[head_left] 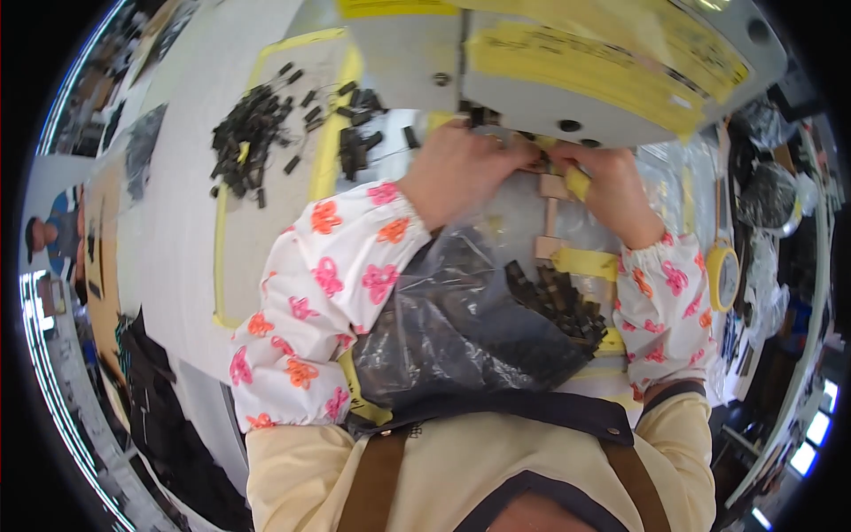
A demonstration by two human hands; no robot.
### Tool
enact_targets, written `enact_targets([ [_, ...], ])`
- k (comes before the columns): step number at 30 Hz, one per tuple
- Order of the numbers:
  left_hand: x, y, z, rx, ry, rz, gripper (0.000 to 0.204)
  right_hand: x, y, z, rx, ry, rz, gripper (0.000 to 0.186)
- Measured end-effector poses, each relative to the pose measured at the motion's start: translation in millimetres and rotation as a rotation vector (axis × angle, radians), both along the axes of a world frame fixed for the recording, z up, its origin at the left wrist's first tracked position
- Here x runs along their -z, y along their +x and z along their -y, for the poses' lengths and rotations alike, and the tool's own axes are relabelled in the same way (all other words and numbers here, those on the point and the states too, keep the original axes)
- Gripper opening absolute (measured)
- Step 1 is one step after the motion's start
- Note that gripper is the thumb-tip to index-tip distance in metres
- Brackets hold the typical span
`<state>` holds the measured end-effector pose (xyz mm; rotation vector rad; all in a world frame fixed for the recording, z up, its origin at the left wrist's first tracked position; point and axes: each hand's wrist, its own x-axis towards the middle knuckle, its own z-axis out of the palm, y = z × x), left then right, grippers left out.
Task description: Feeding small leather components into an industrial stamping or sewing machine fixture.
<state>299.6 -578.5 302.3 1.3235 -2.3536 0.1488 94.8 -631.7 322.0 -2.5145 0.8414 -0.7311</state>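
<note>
Positioning step: probably feeding a small part under the grey machine head (532,102), 1 o'clock from picture centre.
Left hand (465,173): fingertips bunched at the head's underside; whether clamped, cannot tell.
Right hand (612,182): fingers curled toward the left's; grip hidden, cannot tell.
Black tabs (244,137): heaped at 10 o'clock; more at 4 o'clock, by the dark plastic bag (443,328).
Next move: likely calls for steady alignment.

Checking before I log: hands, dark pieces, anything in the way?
Left hand and right hand close together, grip unclear. Dark pieces heaped at left. Machine head overhead, partly blocking view.
</note>
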Motion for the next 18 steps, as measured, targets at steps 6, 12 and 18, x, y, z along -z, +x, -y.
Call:
enact_targets([
  [6, 6.3, 6.0, -5.4, -0.036, 0.009, 0.011, 0.021, 6.7, 7.5, -4.2, 0.033, 0.052, 0.017, 0.018],
  [12, 15.5, 11.3, -0.2, -0.029, -0.044, -0.213, 0.021, 15.1, 0.9, 0.8, 0.017, -0.037, 0.019, 0.019],
  [18, 1.1, 11.8, -1.4, -0.02, 0.13, -0.266, 0.017, 17.6, 2.5, 4.6, -0.058, -0.09, 0.071, 0.023],
])
